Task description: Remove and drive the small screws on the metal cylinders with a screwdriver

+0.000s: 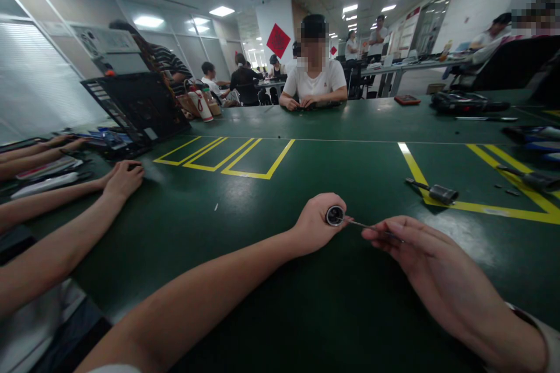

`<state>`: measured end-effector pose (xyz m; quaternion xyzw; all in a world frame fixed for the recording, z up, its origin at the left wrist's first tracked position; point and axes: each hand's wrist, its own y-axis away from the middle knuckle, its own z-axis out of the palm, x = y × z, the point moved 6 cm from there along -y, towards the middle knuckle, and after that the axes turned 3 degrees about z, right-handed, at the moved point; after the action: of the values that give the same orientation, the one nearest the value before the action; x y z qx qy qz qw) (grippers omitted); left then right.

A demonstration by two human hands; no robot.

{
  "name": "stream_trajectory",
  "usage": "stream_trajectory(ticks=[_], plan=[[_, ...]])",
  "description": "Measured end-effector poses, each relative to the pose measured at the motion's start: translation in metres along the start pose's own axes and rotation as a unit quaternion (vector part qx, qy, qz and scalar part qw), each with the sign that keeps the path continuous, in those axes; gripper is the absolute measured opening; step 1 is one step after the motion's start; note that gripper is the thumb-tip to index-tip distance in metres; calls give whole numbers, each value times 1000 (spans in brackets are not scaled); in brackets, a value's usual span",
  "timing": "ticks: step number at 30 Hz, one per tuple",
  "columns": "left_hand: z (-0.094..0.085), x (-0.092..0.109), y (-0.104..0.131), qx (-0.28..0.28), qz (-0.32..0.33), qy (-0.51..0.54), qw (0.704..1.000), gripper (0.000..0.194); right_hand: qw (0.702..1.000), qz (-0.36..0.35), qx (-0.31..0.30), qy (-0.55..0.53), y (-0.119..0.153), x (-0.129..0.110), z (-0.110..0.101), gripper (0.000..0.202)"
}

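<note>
My left hand (315,224) is wrapped round a dark cylinder (335,215) with a metal rim, its open end turned toward me. In my right hand (420,250) a thin metal rod (365,225) is pinched between thumb and fingers. The rod's far tip reaches the mouth of the cylinder; whether it touches anything inside is too small to tell. Both hands are just above the green table (245,250). The far end of the cylinder is hidden in my left palm.
Right of my hands, a dark cylindrical part with a thin shaft (441,193) lies on yellow tape (485,208). A similar part (540,179) is further right. A co-worker's hands (125,179) rest at the left. An opened black case (135,105) stands behind them. Another person sits opposite.
</note>
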<state>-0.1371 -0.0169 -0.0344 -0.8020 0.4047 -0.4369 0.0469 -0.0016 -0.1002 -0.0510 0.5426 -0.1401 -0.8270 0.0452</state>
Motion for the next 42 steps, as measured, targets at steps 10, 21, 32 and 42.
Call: stream_trajectory(ticks=[10, 21, 32, 42], plan=[[-2, 0, 0, 15, -6, 2, 1000, 18, 997, -48, 1, 61, 6, -7, 5, 20], [0, 7, 1, 8, 57, -107, 993, 16, 966, -95, -3, 242, 5, -10, 2, 25], [2, 4, 1, -2, 44, -126, 991, 14, 958, -114, 3, 262, 6, -12, 0, 26], [1, 1, 1, -3, 7, -125, 992, 11, 961, -135, 16, 242, 8, -17, -3, 25]])
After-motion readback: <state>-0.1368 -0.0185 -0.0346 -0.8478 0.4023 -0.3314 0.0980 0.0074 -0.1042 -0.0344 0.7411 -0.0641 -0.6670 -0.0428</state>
